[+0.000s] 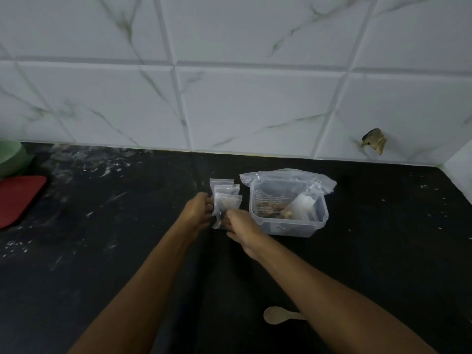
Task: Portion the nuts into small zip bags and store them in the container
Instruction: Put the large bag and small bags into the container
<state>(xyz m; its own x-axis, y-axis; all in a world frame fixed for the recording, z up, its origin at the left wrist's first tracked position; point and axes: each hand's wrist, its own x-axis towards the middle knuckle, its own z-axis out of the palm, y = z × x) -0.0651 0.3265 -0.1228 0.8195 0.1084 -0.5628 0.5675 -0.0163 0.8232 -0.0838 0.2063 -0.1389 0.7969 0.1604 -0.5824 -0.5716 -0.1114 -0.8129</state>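
Clear container point(293, 223) of nuts point(267, 209) — small zip bag point(226, 205) pinched by left hand point(198, 213), right hand point(242, 228).

No text reading clearly anywhere, faint print showing on the large bag point(270, 198), a small label sitting on the container point(281, 228), both too blurred to make out

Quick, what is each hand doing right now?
Left hand: grips the small zip bag by its left edge.
Right hand: holds the same bag's lower part.

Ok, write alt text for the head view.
Both hands, left hand and right hand, hold a small zip bag above a black counter, beside a clear plastic container holding a large bag of nuts. A wooden spoon lies nearer the camera.
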